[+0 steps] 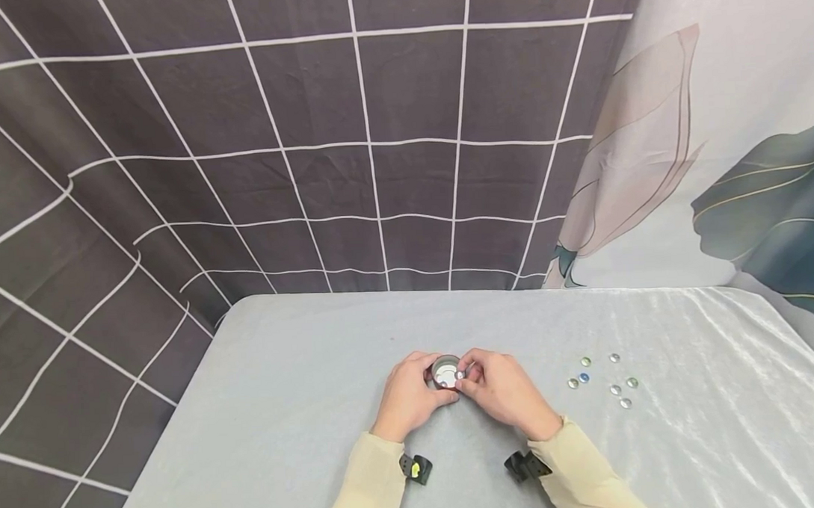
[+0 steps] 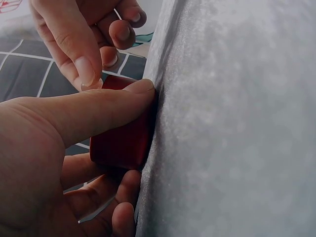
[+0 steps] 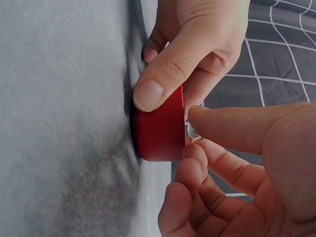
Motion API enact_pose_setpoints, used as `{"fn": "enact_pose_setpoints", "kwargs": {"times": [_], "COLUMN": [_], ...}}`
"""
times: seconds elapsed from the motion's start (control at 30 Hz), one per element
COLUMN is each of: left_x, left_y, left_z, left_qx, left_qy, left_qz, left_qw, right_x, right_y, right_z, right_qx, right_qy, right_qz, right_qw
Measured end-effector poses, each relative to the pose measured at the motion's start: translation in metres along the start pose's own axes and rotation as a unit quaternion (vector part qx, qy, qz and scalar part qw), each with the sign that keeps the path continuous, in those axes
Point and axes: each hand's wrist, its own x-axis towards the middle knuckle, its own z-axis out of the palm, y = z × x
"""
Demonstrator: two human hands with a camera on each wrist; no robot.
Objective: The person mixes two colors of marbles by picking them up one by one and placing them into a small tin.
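A small round tin with a red outside and a silvery inside wall (image 1: pixel 446 359) stands open side up on the table. My left hand (image 1: pixel 408 396) grips it from the left; in the left wrist view the thumb lies along its red side (image 2: pixel 121 140). Over its right rim is my right hand (image 1: pixel 502 385), pinching a clear glass gem (image 3: pixel 192 131) between thumb and fingertip. The right wrist view shows that gem right at the tin's rim. Something small and dark lies inside near the front wall.
To the right lie several loose glass gems, among them a blue one (image 1: pixel 583 378), a green one (image 1: pixel 632 383) and a clear one (image 1: pixel 625 403). A pale velvety cloth (image 1: pixel 284 408) covers the table. Behind hangs a dark curtain (image 1: pixel 324 182) with white grid lines.
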Motion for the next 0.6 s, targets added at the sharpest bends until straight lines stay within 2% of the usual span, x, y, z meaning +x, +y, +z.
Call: {"fn": "enact_pose_setpoints", "kwargs": {"times": [0.6], "left_x": [0.0004], "left_y": [-0.0008], "left_z": [0.0009], "left_qx": [-0.003], "left_qy": [0.001], "left_qz": [-0.002], "left_qw": [1.0], "right_x": [0.0019], "right_y": [0.0007], "right_z": [0.0051], "right_qx": [0.002], "right_qy": [-0.004], "right_qz": [-0.001], "right_qw": [1.0]}}
